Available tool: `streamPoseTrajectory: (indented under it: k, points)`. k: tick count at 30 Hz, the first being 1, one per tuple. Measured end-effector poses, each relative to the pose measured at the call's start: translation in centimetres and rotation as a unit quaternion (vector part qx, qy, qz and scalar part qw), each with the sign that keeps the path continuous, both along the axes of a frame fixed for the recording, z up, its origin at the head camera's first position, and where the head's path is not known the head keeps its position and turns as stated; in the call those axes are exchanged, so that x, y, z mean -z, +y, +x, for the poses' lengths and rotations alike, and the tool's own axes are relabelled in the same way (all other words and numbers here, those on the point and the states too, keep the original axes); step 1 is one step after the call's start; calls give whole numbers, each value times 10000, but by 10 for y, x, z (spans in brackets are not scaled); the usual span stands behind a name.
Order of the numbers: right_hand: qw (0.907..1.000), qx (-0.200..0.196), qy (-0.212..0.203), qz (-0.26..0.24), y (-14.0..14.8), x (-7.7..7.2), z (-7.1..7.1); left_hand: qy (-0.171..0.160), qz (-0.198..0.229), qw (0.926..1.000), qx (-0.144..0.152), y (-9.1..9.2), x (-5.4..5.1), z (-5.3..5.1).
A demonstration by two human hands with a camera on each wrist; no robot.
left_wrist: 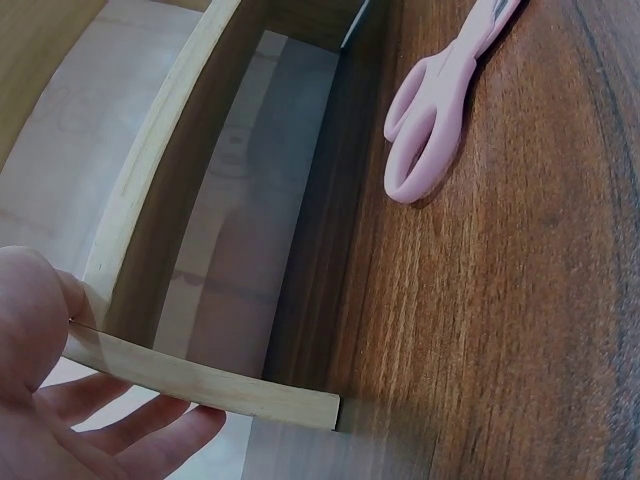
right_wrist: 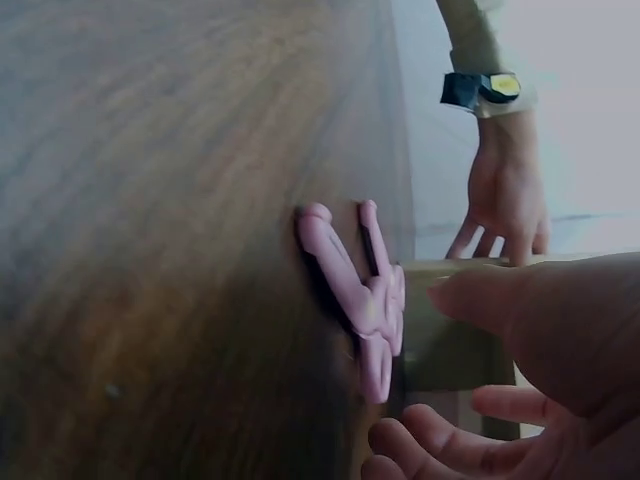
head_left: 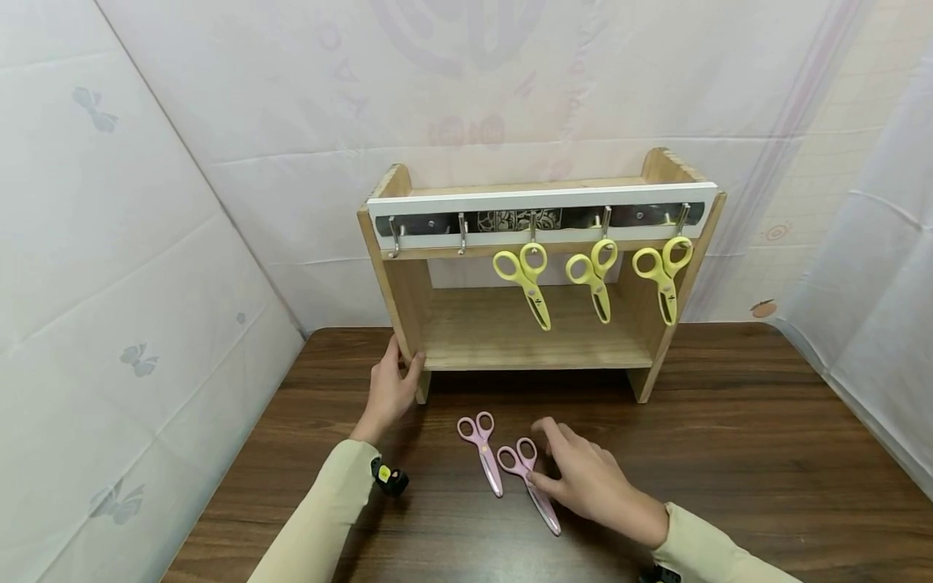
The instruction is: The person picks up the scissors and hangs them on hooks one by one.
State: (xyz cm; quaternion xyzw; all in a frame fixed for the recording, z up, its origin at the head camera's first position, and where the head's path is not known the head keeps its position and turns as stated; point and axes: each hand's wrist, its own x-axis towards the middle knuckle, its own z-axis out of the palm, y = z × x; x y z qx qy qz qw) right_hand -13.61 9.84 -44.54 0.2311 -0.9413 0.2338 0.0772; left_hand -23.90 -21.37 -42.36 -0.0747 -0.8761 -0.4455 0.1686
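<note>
My left hand (head_left: pixel 389 390) grips the lower left side panel of a wooden shelf (head_left: pixel 539 328), thumb in front and fingers behind; the left wrist view shows this hold on the panel's edge. Two pairs of pink scissors lie on the table before the shelf: the left pair (head_left: pixel 483 453) and the right pair (head_left: pixel 530 484). Over the right pair hovers my right hand (head_left: pixel 589 479), fingers spread and loosely bent, its thumb near the handles. In the right wrist view a gap shows between thumb and fingers, with nothing held.
A white hook rail (head_left: pixel 437 240) runs across the shelf's top front. Three yellow scissors hang from its right-hand hooks: one at the middle (head_left: pixel 528 283), one beside it (head_left: pixel 594 279), one far right (head_left: pixel 665 279). The shelf stands on a dark wooden table (head_left: pixel 765 453) near a cloth-covered wall.
</note>
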Motion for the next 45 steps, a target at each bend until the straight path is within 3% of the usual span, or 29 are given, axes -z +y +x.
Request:
streamPoseTrajectory:
  k: [10,31,45]
  points:
    - [9975,-159,-469,502,0,6,7,35,23,10000,25,-1,2,-1]
    - [9971,-306,-285,643,1,7,8,-34,-20,10000,-18,0,0,0]
    - [9953,-582,-140,758,18,4,1,-29,-42,10000,19,0,1,-1]
